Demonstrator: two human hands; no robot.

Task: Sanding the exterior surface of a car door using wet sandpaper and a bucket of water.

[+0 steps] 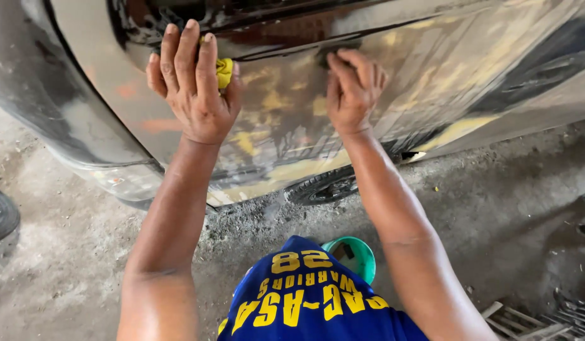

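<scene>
A car body panel [431, 76], sanded to bare grey with yellow and orange patches, fills the upper view. My left hand [191, 82] is pressed flat against it at the upper left, with a yellow sponge [224, 71] showing between hand and panel. My right hand [352, 91] rests its fingers on the panel at the centre, on what looks like a dark sanding sheet, mostly hidden under the fingertips. Both forearms reach up from the bottom of the view.
A green bucket [363, 254] stands on the dusty concrete floor between my arms, above my blue shirt [305, 303]. A tyre [324, 187] shows under the panel. Another dark wheel edge [1, 215] is at far left. Metal scraps [545, 319] lie at bottom right.
</scene>
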